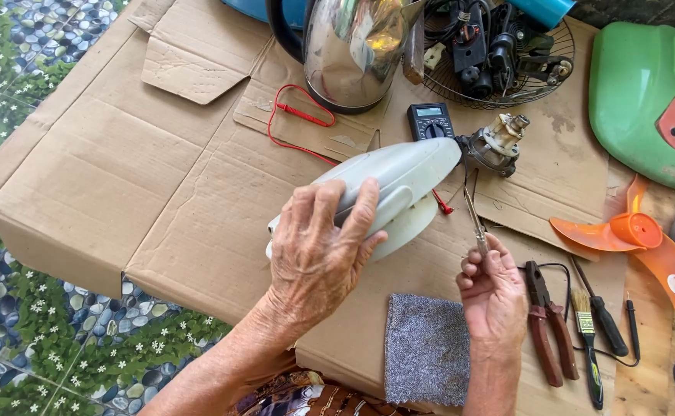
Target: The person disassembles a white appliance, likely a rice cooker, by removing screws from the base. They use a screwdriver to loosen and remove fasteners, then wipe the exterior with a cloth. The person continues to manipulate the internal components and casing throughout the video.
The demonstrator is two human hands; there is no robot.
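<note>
My left hand [318, 250] grips a pale grey fan housing [403, 173] that lies on flattened cardboard [122, 169]. A small metal motor [495, 145] sticks out of the housing's far end. My right hand [493, 291] pinches thin metal tweezers [474, 219], whose tip points up toward the motor. The tip ends just below the motor and I cannot tell if it touches.
Behind stand a steel kettle [353, 50], a multimeter [430, 121] with red leads [299, 115], a wire fan grille [507, 62] holding parts, and a green fan base [646, 92]. To the right lie an orange fan blade [630, 235], red pliers [547, 323], a brush [586, 339], a screwdriver [603, 312]. A grey cloth [428, 347] lies near me.
</note>
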